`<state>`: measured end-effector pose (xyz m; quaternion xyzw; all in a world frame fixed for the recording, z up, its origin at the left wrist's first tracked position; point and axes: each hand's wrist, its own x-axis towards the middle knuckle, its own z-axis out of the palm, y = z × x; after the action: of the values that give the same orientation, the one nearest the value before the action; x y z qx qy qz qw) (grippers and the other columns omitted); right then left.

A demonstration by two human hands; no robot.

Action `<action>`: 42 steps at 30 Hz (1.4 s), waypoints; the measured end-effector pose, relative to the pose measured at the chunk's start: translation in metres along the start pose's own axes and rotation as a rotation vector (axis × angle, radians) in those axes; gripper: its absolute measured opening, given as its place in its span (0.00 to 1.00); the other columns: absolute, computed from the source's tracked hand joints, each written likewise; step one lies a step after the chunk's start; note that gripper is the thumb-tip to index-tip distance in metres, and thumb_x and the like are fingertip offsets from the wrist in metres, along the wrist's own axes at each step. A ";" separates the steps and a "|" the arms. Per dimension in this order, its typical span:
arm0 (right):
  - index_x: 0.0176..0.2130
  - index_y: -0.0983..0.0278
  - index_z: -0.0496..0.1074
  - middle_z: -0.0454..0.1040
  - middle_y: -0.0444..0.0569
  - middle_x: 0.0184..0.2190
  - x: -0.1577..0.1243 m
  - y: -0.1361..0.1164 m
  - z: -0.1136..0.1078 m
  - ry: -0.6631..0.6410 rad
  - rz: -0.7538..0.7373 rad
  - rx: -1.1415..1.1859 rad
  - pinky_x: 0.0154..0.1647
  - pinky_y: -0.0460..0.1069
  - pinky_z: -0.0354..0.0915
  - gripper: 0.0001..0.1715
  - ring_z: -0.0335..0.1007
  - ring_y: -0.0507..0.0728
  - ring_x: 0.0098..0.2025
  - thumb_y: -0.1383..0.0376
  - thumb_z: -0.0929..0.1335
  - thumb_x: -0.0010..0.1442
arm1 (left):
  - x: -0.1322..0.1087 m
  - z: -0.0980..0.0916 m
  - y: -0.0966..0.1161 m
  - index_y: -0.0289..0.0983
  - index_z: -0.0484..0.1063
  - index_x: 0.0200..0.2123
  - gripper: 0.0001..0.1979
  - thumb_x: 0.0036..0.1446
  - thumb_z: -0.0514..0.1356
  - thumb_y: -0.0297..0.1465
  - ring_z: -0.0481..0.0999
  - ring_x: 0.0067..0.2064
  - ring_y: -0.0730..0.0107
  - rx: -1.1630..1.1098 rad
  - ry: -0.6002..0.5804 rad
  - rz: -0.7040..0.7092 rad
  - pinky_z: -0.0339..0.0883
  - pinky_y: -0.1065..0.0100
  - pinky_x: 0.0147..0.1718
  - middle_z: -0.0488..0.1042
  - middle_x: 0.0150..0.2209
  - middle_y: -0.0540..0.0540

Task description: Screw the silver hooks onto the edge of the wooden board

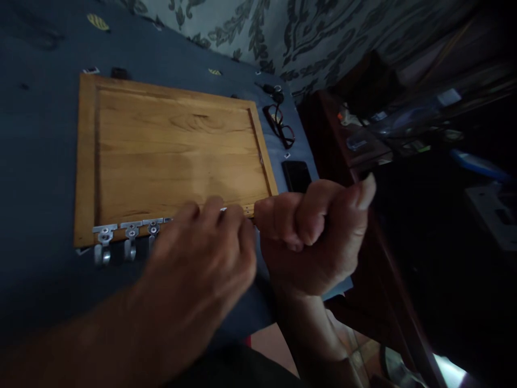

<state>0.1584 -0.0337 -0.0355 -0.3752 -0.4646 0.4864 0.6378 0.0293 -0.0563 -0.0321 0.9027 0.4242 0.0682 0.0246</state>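
Now | left hand (205,248) over near edge of panel (173,145), grip unclear | right hand (313,234) fisted | cloth (38,156) extends leftward

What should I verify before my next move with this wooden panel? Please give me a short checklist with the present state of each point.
1. Wooden panel flat on the blue cloth: ok.
2. Visible metal hinges lined along the panel's near edge: ok.
3. Left grip clear of near edge: not ok, it hides part.
4. Content of the closed right grip: cannot tell, hidden.
5. Eyeglasses clear of the panel: ok.
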 end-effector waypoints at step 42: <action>0.18 0.60 0.58 0.53 0.37 0.14 0.001 0.005 -0.001 -0.135 -0.063 0.071 0.21 0.49 0.51 0.33 0.46 0.50 0.16 0.59 0.64 0.74 | 0.021 0.011 -0.034 0.33 0.77 0.42 0.16 0.73 0.52 0.35 0.71 0.49 0.52 -0.207 -0.261 -0.109 0.57 0.55 0.47 0.78 0.44 0.39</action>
<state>0.1580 -0.0320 -0.0402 -0.3037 -0.5005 0.5063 0.6331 0.0183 -0.0178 -0.0445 0.8722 0.4564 -0.0076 0.1758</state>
